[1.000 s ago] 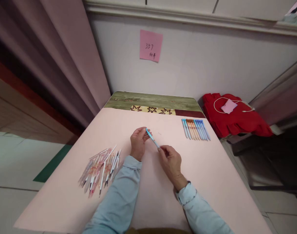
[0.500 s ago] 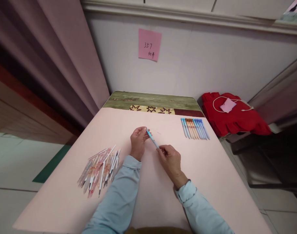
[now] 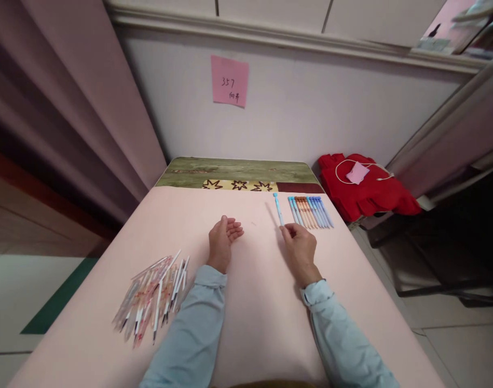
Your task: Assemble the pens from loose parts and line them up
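Between the thumb and fingers of my right hand (image 3: 301,249) is the lower end of a light blue pen (image 3: 279,209). The pen points away from me, its capped end just left of a row of pens (image 3: 310,211) in blue, brown-orange and violet-blue. My left hand (image 3: 222,242) rests at the middle of the table, palm turned inward, fingers loosely apart and holding nothing. To its left lies a loose pile of clear pen barrels and white refills (image 3: 155,296). A tiny thin scrap (image 3: 253,223) sits on the table between my hands.
A pale pink cover lies over the table (image 3: 262,312), with a green wood-patterned strip (image 3: 242,166) at the far edge. A red cloth-covered seat (image 3: 363,194) with a white cable stands at the right. The wall behind carries a pink note (image 3: 230,81).
My right hand has carried the light blue pen rightward, up beside the row. The left hand has let go of the pen's other end. The whole view has shifted slightly.
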`<state>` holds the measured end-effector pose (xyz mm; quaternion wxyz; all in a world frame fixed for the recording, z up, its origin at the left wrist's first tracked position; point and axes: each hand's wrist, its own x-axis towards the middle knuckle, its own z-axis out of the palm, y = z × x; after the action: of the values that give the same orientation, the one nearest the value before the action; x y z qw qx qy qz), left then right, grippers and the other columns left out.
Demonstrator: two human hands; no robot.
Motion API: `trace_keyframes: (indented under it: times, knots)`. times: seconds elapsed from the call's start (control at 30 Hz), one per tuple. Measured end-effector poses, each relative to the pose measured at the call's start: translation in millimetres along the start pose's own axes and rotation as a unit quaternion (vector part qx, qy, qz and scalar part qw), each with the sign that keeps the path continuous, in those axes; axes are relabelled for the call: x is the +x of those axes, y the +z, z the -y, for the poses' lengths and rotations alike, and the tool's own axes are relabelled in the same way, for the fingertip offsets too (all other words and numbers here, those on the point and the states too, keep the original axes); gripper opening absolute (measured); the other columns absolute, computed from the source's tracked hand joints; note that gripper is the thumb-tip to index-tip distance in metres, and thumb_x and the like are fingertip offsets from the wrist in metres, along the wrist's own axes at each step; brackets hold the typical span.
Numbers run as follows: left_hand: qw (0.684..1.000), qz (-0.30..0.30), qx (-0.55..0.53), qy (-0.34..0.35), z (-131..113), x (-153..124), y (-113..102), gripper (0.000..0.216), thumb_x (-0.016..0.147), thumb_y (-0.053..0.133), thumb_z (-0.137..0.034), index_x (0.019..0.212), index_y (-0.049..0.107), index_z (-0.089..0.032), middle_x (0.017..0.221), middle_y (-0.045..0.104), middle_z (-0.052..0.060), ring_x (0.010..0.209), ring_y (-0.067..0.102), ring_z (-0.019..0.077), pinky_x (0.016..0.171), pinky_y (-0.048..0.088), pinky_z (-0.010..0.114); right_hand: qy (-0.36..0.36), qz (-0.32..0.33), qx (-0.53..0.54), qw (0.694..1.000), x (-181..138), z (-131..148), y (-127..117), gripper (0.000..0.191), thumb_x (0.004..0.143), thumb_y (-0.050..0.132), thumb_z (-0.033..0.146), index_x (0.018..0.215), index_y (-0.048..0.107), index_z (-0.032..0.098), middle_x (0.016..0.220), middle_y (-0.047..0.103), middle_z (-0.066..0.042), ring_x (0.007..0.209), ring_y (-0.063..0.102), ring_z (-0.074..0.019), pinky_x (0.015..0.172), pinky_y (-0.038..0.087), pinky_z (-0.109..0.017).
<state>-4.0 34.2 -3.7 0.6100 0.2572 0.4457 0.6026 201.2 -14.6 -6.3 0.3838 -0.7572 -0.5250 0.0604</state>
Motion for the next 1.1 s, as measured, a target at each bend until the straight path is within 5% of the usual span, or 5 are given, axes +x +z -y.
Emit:
trace_keyframes:
  times: [0.33,1.1]
  knots:
    - [1.000,0.015,0.017,-0.019,0.6,2.7,-3.2,0.036,0.081,0.067,-0.045,0.091,0.063,-0.011,0.079,0.070,0.009,0.067,0.066,0.0158,0.071,0.056,0.034,0.060,0.057,-0.209,0.974,43.7,-13.6,4.5,0.024,0.088,0.056,0.035,0.091,0.076,0.021,0.082,0.074,-0.007,0.072,0.064,-0.0199,0.061,0.033,-0.028]
    - [0.999,0.012,0.028,-0.013,2.6,3.4,-2.6,0.037,0.077,0.071,-0.044,0.091,0.063,-0.011,0.078,0.069,0.008,0.066,0.066,0.0146,0.070,0.056,0.033,0.012,0.023,-0.211,0.977,50.6,-22.5,8.8,0.023,0.090,0.058,0.035,0.089,0.072,0.017,0.089,0.072,-0.009,0.077,0.062,-0.0193,0.063,0.033,-0.028]
